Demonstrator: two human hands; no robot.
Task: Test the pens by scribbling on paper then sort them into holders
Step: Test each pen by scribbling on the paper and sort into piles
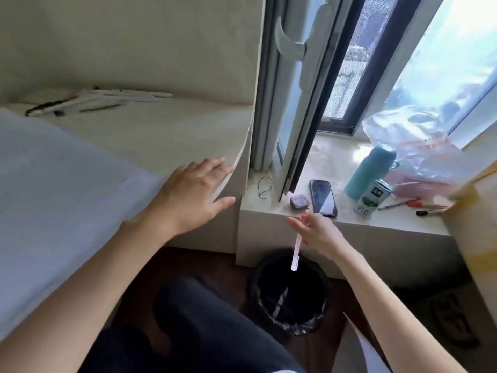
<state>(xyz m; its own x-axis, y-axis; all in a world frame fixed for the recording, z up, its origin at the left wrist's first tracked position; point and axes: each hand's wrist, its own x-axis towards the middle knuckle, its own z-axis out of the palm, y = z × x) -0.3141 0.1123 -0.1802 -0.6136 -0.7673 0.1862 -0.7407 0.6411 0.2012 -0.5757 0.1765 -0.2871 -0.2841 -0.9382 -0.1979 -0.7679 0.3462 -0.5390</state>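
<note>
Head view, right hand (pixel 317 232): pinching a pink pen (pixel 296 246), dangling it over the black bin (pixel 298 328).
Left hand (pixel 193 192): lying flat, fingers spread, on the table (pixel 161 130) edge, grasping nothing.
Progress: seemingly midway; pile of pens (pixel 99 99) waiting on the table, holders not showing.

The slim pink-and-white pen (pixel 296 254) looks smooth translucent plastic; the cream stone window ledge (pixel 336 162) is glossy (marble-like); the round bin's black plastic liner (pixel 304 328) crinkled, shiny.
</note>
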